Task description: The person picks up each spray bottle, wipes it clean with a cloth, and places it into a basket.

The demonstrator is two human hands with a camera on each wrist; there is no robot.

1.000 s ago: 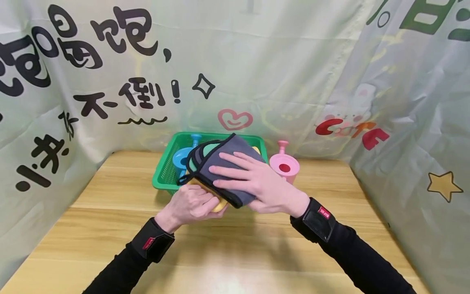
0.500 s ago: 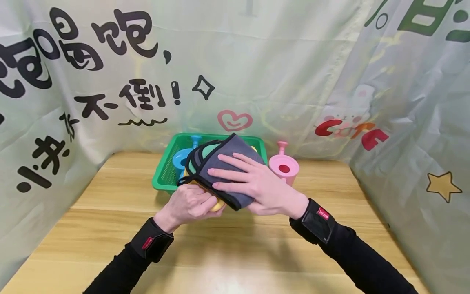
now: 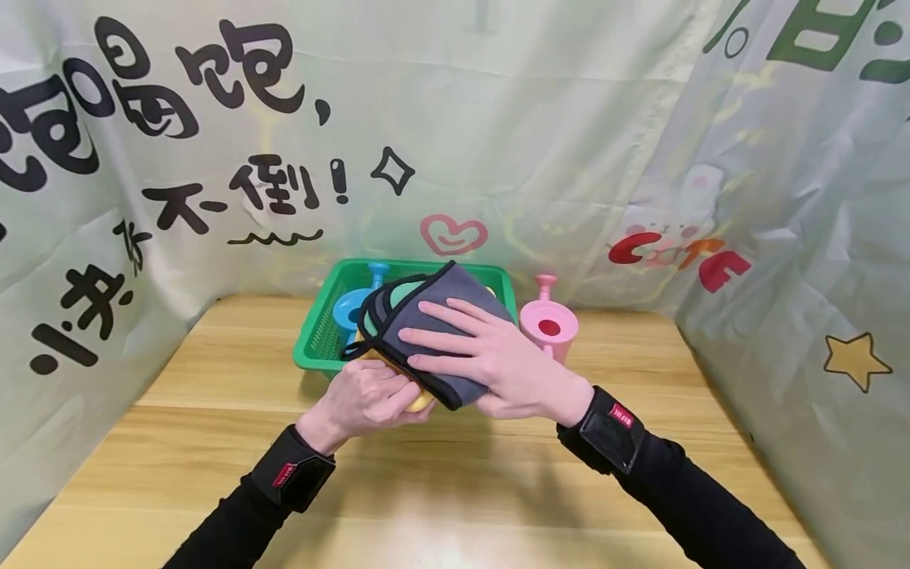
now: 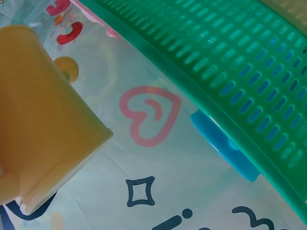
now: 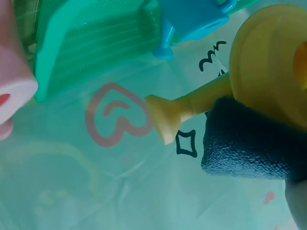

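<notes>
i have left grip curled round the yellow watering can; right grip lies straight-fingered on the grey cloth against it. can's above the surface, overlapping green basket in head view.

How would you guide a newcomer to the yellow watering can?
Find the green basket on the wooden table. Near it, the left hand grips the yellow watering can, partly covered by gray cloth. Yellow colouring distinguishes it from the blue watering can and pink watering can.
</notes>
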